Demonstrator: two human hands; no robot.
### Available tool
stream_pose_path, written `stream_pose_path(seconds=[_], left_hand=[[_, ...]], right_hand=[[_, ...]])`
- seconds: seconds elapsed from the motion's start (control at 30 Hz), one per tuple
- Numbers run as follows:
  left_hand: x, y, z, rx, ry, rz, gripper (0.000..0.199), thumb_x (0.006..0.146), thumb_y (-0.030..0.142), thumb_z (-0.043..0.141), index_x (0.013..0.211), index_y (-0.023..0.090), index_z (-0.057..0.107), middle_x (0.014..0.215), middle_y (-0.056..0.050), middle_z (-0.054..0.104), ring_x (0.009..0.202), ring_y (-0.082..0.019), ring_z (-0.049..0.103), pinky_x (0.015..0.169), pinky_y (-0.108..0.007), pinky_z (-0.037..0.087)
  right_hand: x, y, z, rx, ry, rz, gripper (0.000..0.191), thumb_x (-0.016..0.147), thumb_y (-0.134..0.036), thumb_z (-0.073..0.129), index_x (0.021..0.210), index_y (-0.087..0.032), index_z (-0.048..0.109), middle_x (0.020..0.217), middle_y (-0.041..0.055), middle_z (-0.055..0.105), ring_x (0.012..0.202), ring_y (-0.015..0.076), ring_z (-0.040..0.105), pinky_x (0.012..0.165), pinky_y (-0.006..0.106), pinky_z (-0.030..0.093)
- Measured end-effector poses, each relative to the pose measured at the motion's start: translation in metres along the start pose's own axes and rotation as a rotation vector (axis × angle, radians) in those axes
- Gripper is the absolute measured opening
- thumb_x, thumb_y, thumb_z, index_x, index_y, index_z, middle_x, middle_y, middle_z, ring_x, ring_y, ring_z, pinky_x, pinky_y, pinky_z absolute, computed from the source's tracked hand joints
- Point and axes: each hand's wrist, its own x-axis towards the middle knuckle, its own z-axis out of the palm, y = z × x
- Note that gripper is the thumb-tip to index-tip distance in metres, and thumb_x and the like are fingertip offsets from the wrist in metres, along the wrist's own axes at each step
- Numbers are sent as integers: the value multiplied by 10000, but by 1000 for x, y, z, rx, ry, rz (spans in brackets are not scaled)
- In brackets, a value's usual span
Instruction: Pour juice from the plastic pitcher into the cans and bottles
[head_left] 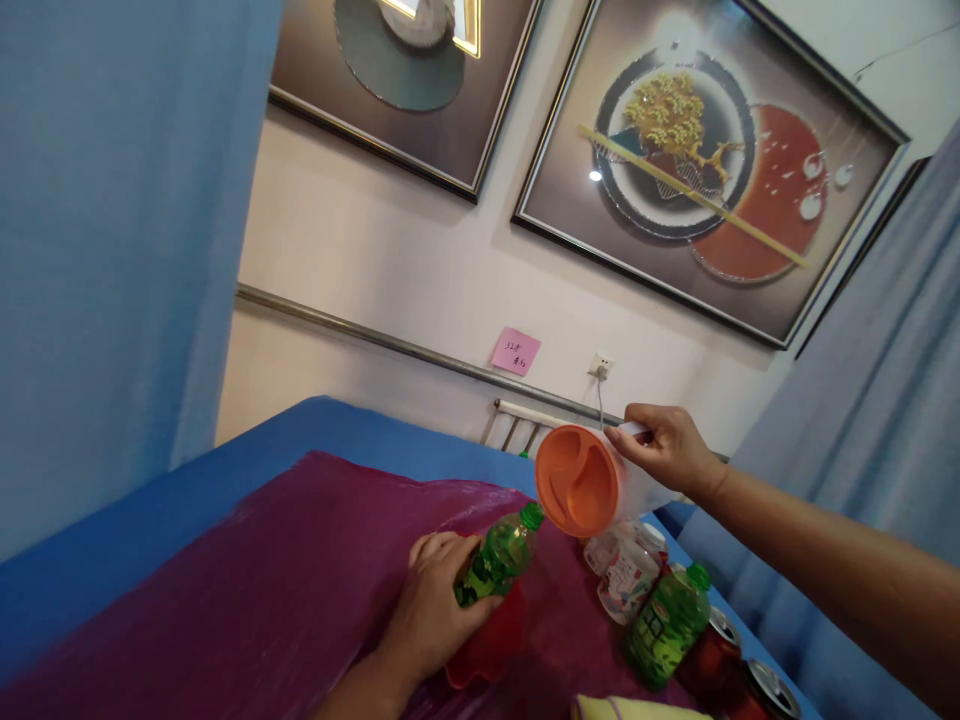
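Note:
My left hand (431,610) is wrapped round a green-labelled plastic bottle (508,550) with a green cap, tilted to the right. Directly below the bottle is a red scalloped container (491,645), partly hidden by my hand; whether the two touch I cannot tell. My right hand (667,450) grips the handle of a white pitcher (637,485). Its orange lid (577,482) faces me, and the pitcher is held tipped in the air, right of the bottle cap.
To the right stand clear plastic bottles (628,580), a second green bottle (667,625) and red cans (761,692). A yellow cloth (630,708) lies at the bottom edge. Purple sheeting (247,570) covers the blue surface (322,415). Blue curtains (127,230) hang at both sides.

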Motion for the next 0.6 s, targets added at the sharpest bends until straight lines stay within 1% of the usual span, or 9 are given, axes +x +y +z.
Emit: stream_pose_path(seconds=[0.4,0.6], left_hand=[[0,0,0,-17,1,-3,564,607,235,847,1147,273,693,1101,-43,694,1081,-287,576,1003,-447,390],[0,-1,0,-16,-5,-10,581,607,249,856,1163,257,691,1107,-51,692,1090,-288,570,1013,-452,385]], right_hand=[[3,-1,2,-8,7,-22,473,870,-503,571,563,-221,348,487,-61,327,462,86,318,469,229,256],[3,-2,2,-8,11,-34,468,873,-495,575,568,-222,348,487,-62,331,459,85,319,467,227,253]])
